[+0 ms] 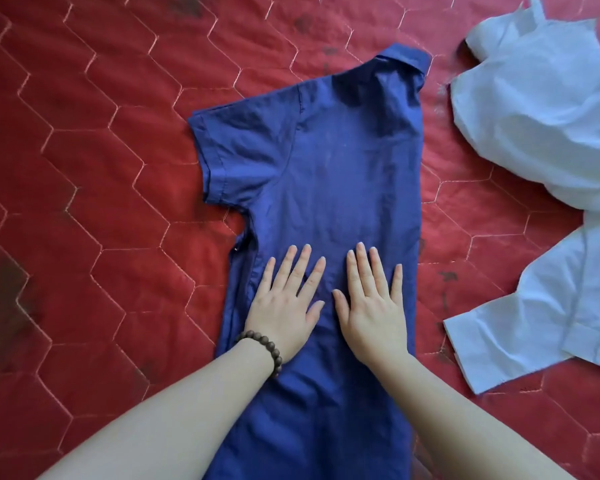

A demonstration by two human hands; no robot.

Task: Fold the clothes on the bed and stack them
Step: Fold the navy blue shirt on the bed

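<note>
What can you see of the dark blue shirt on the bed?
The dark blue shirt is short-sleeved with a collar, of thin, slightly creased woven cloth. It lies flat on the red quilted bedcover, folded lengthwise, one sleeve out to the left, collar away from the person. The left hand and right hand press flat on it, fingers spread.

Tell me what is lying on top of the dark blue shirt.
Both hands press flat on the dark blue shirt: left hand, right hand. The fabric under the palms is hidden.
</note>
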